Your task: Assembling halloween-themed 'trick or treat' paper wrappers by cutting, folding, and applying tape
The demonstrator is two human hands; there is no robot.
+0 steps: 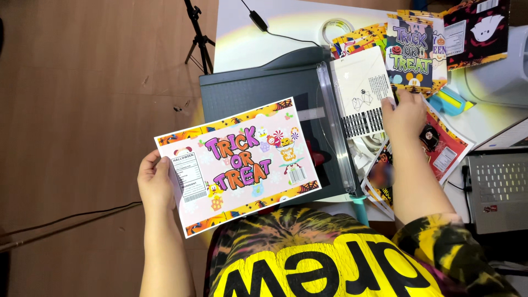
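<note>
My left hand (pixel 155 181) grips the left edge of a pink printed sheet (pixel 242 162) with orange borders and cartoon candy pictures, held flat over my lap and the front of a dark grey paper trimmer (pixel 258 91). My right hand (pixel 406 113) rests on a pile of printed wrappers to the right of the trimmer, its fingers touching a white sheet (pixel 360 88) with black line drawings and a barcode block. Whether the fingers pinch that sheet is hidden. The trimmer's clear guide rail (pixel 334 126) runs between the two hands.
Colourful printed wrappers (pixel 410 52) and a dark one (pixel 476 30) lie stacked at the table's back right. A tape roll (pixel 336 26), a black cable (pixel 258 21), a laptop (pixel 498 190) and a white machine (pixel 495 80) stand around. A tripod (pixel 199 38) stands on the wooden floor.
</note>
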